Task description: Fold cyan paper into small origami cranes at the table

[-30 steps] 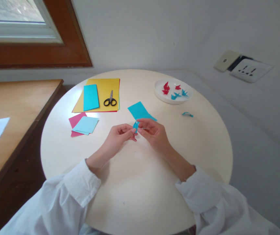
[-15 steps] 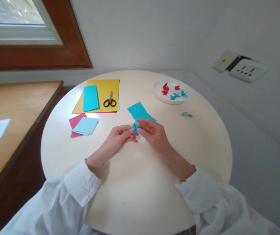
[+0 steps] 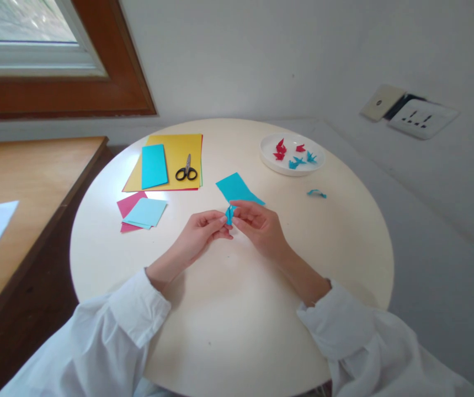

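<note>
A small folded piece of blue paper point(image 3: 229, 215) is pinched between my two hands above the middle of the round table. My left hand point(image 3: 208, 226) grips its left side with thumb and fingers. On its right, my right hand point(image 3: 259, 223) holds it between thumb and forefinger. Fingertips cover part of the folds. Just beyond the hands lies a flat sheet of blue paper point(image 3: 237, 187), its near edge partly behind my right hand. A white dish point(image 3: 292, 171) at the back right holds several small red and blue folded paper cranes point(image 3: 297, 161).
On the left, black-handled scissors point(image 3: 186, 173) and a blue paper stack point(image 3: 154, 166) rest on yellow sheets point(image 3: 179, 144). Pale blue and pink squares point(image 3: 145, 212) lie nearer. A curled blue strip point(image 3: 317, 193) is right of my hands. A wooden desk point(image 3: 46, 176) adjoins the round table point(image 3: 237, 320).
</note>
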`<state>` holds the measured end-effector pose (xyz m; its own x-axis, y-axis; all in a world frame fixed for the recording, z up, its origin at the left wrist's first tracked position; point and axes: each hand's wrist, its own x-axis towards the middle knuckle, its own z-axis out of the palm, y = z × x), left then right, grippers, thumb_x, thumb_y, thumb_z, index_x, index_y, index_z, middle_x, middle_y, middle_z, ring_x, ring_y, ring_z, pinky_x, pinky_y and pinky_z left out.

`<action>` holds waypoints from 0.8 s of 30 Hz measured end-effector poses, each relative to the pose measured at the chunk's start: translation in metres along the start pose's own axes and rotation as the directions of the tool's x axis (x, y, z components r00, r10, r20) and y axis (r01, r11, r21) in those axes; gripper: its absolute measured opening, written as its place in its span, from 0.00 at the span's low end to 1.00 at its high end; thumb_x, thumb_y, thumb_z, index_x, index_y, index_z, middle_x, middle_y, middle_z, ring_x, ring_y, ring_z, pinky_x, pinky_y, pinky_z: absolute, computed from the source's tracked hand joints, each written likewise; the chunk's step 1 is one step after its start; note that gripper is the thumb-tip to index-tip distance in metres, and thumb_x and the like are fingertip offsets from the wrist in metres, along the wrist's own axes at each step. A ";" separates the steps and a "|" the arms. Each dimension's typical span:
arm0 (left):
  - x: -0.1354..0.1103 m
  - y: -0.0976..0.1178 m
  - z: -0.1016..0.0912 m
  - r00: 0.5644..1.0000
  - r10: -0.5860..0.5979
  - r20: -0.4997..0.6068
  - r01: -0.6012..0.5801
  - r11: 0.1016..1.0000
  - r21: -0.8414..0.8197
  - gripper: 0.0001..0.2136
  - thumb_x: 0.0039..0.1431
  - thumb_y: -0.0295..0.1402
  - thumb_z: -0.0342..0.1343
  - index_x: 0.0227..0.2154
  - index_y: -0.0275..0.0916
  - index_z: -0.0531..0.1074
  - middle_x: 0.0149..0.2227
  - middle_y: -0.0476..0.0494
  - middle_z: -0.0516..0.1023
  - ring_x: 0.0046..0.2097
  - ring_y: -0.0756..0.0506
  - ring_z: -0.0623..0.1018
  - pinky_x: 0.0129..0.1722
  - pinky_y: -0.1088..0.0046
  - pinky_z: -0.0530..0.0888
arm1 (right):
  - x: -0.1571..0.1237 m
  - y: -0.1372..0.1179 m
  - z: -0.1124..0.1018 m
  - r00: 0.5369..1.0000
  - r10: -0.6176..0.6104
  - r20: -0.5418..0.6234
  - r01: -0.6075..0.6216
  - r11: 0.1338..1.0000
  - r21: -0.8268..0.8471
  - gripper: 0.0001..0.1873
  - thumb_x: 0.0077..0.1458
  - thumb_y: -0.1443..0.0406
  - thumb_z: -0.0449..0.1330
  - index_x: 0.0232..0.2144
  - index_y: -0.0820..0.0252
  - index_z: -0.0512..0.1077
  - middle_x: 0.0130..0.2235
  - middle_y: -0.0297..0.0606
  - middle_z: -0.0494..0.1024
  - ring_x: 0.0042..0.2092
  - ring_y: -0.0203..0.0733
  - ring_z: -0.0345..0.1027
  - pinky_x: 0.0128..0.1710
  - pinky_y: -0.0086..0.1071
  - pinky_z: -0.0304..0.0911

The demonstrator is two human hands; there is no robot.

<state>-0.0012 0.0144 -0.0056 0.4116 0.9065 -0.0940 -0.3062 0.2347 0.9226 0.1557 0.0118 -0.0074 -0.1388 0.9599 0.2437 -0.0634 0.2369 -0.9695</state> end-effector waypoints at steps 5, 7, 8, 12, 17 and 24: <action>0.000 0.000 -0.001 1.000 -0.006 0.020 0.007 0.999 -0.036 0.07 0.50 0.34 0.60 0.28 0.34 0.76 0.28 0.46 0.75 0.30 0.52 0.74 0.35 0.74 0.72 | 0.000 0.001 0.000 1.000 -0.002 -0.001 0.002 1.000 0.013 0.15 0.45 0.63 0.62 0.39 0.56 0.73 0.29 0.32 0.74 0.31 0.34 0.70 0.35 0.32 0.69; -0.001 0.000 -0.001 1.000 -0.009 0.022 0.010 0.999 -0.045 0.07 0.50 0.34 0.61 0.27 0.34 0.76 0.28 0.46 0.75 0.30 0.52 0.74 0.35 0.74 0.72 | 0.000 0.001 0.000 1.000 0.002 0.003 -0.002 1.000 0.022 0.14 0.45 0.64 0.62 0.38 0.56 0.72 0.29 0.31 0.74 0.31 0.34 0.70 0.34 0.31 0.69; -0.001 0.000 -0.001 1.000 -0.010 0.020 0.011 0.999 -0.045 0.07 0.50 0.34 0.61 0.27 0.34 0.76 0.28 0.46 0.75 0.30 0.51 0.74 0.35 0.74 0.72 | 0.000 0.001 0.000 1.000 0.004 0.003 -0.004 1.000 0.025 0.14 0.45 0.64 0.62 0.38 0.56 0.72 0.29 0.31 0.74 0.32 0.34 0.70 0.34 0.31 0.69; -0.001 0.000 -0.001 1.000 -0.008 0.011 0.008 1.000 -0.016 0.07 0.49 0.34 0.61 0.27 0.34 0.76 0.27 0.46 0.75 0.30 0.51 0.74 0.35 0.73 0.72 | 0.000 0.000 0.000 1.000 0.016 0.000 -0.016 1.000 0.023 0.14 0.44 0.65 0.62 0.38 0.57 0.71 0.29 0.32 0.73 0.32 0.34 0.70 0.35 0.32 0.69; 0.000 0.000 0.000 1.000 0.015 -0.012 -0.014 1.000 0.011 0.08 0.49 0.34 0.61 0.28 0.34 0.77 0.28 0.46 0.76 0.30 0.52 0.74 0.34 0.75 0.72 | 0.000 -0.002 0.001 1.000 -0.007 -0.014 0.007 1.000 -0.001 0.11 0.43 0.67 0.61 0.34 0.57 0.69 0.28 0.31 0.73 0.31 0.34 0.69 0.33 0.30 0.67; 0.000 0.001 0.004 0.994 0.065 -0.085 -0.062 0.997 0.036 0.07 0.48 0.32 0.61 0.31 0.36 0.75 0.28 0.48 0.75 0.28 0.52 0.75 0.33 0.73 0.72 | -0.001 -0.002 0.002 0.998 -0.046 -0.031 0.045 0.998 -0.042 0.09 0.44 0.67 0.61 0.32 0.57 0.68 0.27 0.30 0.72 0.30 0.33 0.68 0.32 0.29 0.66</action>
<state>0.0015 0.0131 -0.0028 0.3163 0.9464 -0.0656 -0.2998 0.1654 0.9396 0.1539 0.0104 -0.0059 -0.1046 0.9522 0.2870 -0.0280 0.2857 -0.9579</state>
